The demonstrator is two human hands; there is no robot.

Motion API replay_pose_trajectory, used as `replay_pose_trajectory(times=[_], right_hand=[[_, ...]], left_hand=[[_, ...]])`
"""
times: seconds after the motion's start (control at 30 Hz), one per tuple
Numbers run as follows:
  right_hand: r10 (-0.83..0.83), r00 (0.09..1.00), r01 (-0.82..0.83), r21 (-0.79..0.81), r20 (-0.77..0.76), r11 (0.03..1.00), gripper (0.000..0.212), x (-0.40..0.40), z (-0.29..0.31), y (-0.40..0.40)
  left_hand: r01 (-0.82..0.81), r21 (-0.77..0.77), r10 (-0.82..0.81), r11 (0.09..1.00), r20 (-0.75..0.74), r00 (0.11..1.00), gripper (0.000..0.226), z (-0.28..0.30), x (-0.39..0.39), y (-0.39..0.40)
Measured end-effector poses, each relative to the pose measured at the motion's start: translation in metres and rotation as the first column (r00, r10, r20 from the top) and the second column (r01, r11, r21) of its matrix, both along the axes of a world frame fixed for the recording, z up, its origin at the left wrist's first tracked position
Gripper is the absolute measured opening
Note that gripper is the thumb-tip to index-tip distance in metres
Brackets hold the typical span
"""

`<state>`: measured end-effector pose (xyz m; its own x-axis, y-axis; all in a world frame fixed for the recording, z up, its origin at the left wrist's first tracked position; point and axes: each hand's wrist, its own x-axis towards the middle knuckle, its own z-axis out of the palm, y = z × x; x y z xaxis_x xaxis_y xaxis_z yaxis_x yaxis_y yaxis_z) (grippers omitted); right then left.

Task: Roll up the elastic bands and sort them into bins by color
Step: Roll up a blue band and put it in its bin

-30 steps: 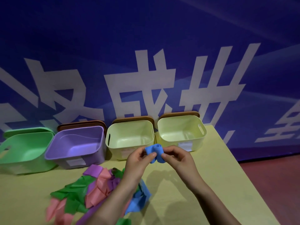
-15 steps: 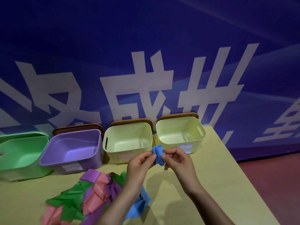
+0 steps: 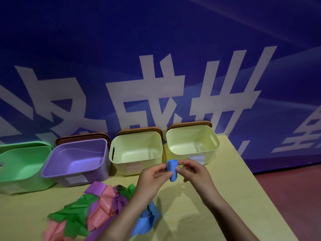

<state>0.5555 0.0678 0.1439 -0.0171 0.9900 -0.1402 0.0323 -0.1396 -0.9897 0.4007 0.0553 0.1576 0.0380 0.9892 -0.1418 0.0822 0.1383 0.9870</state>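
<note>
A rolled blue elastic band [image 3: 172, 169] stands nearly upright in the air between my hands, in front of the two yellow bins. My left hand [image 3: 153, 178] pinches its left side with thumb and fingers. My right hand [image 3: 193, 171] pinches its right side. On the table below lies a pile of loose bands [image 3: 97, 206] in green, pink and purple, with another blue band [image 3: 146, 221] partly hidden by my left forearm. Four bins stand in a row at the back: green bin [image 3: 10, 181], purple bin [image 3: 57, 173], yellow bin [image 3: 121, 166], second yellow bin [image 3: 192, 154].
The yellow-green table [image 3: 217, 188] ends at its right edge, with red floor [image 3: 295, 197] beyond. A blue banner wall [image 3: 156, 66] with white characters rises right behind the bins. Brown lids [image 3: 139, 131] lean behind the purple and yellow bins.
The blue band has gone from a wide, loose roll to a tighter, upright roll between my fingers. My hands have stayed close together in front of the yellow bins.
</note>
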Motion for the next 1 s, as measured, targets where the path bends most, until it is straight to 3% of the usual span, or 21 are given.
replay_pose_trajectory(times=[0.13, 0.37, 0.5, 0.63, 0.83, 1.0], right_hand=[[0.035, 0.997, -0.037, -0.025, -0.069, 0.999, 0.008, 0.004, 0.002, 0.001], [0.023, 0.999, -0.025, -0.053, -0.035, 0.998, 0.012, 0.008, -0.002, -0.002], [0.015, 0.998, -0.019, -0.064, -0.061, 0.998, 0.012, 0.012, -0.006, -0.008], [0.0, 0.998, -0.005, -0.077, -0.071, 0.997, 0.012, 0.014, -0.009, -0.011], [-0.025, 0.999, 0.024, -0.018, -0.048, 1.0, 0.009, 0.008, -0.009, -0.011], [-0.02, 0.999, 0.022, 0.039, -0.047, 0.999, 0.007, 0.005, -0.008, -0.013]], left_hand=[[0.037, 0.012, -0.037, 0.999, -0.029, 0.999, 0.034, -0.002, 0.003, 0.002], [0.042, 0.03, -0.039, 0.999, -0.072, 0.997, 0.048, -0.016, 0.007, -0.002], [0.112, 0.017, -0.111, 0.994, -0.084, 0.99, 0.029, -0.015, 0.008, -0.001], [0.181, -0.054, -0.183, 0.982, -0.04, 0.982, 0.036, -0.011, 0.008, -0.001], [0.069, -0.109, -0.056, 0.992, 0.112, 0.992, 0.02, -0.013, 0.014, 0.002], [-0.034, -0.133, 0.06, 0.991, 0.192, 0.98, 0.021, -0.018, 0.013, 0.007]])
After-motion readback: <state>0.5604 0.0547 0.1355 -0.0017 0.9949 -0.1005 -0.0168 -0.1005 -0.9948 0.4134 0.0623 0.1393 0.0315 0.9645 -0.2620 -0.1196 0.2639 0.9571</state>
